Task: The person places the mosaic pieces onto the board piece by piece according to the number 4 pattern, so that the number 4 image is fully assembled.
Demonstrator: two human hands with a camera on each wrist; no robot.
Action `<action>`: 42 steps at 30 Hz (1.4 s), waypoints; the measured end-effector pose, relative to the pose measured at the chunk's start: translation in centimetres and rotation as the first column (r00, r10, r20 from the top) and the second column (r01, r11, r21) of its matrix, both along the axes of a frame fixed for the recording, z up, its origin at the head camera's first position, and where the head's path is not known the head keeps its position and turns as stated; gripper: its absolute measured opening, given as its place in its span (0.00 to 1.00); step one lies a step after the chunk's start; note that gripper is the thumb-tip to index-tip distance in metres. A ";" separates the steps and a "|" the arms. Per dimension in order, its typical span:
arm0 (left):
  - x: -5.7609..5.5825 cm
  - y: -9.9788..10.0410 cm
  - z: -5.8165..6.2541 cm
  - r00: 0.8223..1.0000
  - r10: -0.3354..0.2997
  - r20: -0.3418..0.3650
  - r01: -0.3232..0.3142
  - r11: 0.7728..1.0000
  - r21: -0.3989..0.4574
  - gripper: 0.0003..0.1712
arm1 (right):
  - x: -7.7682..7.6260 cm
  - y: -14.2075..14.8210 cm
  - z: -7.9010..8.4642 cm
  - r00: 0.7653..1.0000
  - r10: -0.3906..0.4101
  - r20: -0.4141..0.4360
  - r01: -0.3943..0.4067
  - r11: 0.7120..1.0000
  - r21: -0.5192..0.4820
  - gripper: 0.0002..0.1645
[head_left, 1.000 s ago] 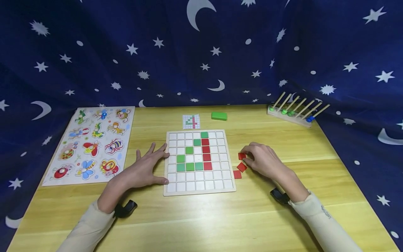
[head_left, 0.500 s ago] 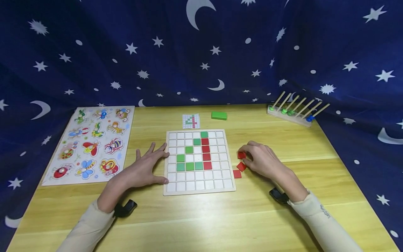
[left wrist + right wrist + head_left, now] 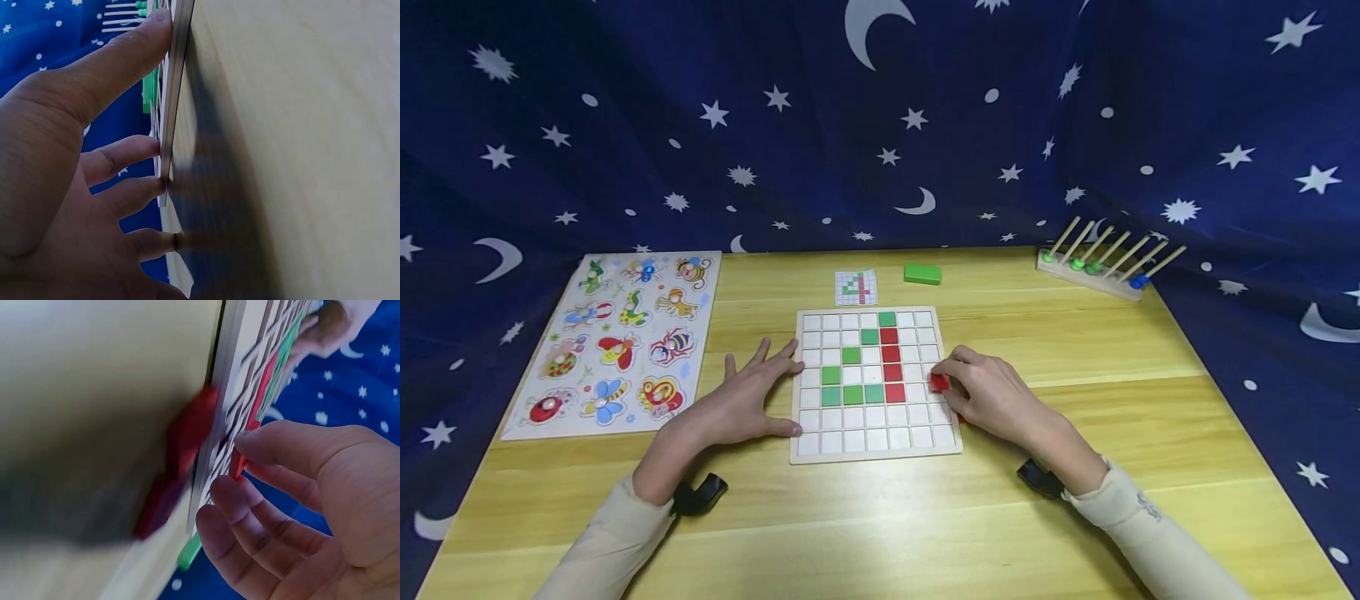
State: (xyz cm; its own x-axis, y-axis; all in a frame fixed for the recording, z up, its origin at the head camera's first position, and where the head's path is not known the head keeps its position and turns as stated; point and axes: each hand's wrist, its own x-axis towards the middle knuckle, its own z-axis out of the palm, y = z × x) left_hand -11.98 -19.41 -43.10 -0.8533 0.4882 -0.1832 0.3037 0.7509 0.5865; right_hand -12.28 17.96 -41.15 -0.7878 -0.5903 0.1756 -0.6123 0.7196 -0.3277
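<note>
A square wooden board [image 3: 872,458] with a grid of white cells carries a diagonal and a row of green tiles [image 3: 853,395] and a column of red tiles [image 3: 891,354]. My right hand [image 3: 988,396] pinches a red tile [image 3: 239,464] between thumb and fingers, above the board's right-hand cells. Two loose red tiles [image 3: 187,437] lie on the table beside the board in the right wrist view; in the head view the hand mostly hides them. With fingers spread, my left hand [image 3: 741,406] touches the board's left edge, its thumb [image 3: 140,47] lower down that side.
Behind the board lie a small card [image 3: 856,287] printed with a green and red grid figure and a green block [image 3: 922,274]. An insect puzzle board [image 3: 651,333] occupies the left. A peg rack [image 3: 1090,279] with green and blue beads stands at the back right.
My right hand has picked up a red tile from the loose ones and carried it left over the board's right edge. The left hand keeps its place.
</note>
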 end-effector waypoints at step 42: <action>0.0 -0.2 -0.2 1.000 -0.013 -0.023 0.014 1.000 0.014 0.49 | 2.4 -3.1 0.6 0.995 0.083 0.062 -0.083 0.997 0.001 0.12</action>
State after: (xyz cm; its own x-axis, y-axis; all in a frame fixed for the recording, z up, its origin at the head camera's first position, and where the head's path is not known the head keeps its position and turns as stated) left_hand -11.98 -19.56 -43.29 -0.8505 0.5021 -0.1566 0.3272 0.7383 0.5898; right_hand -9.83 14.82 -40.58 -0.7455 -0.6545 0.1260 -0.6484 0.6686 -0.3640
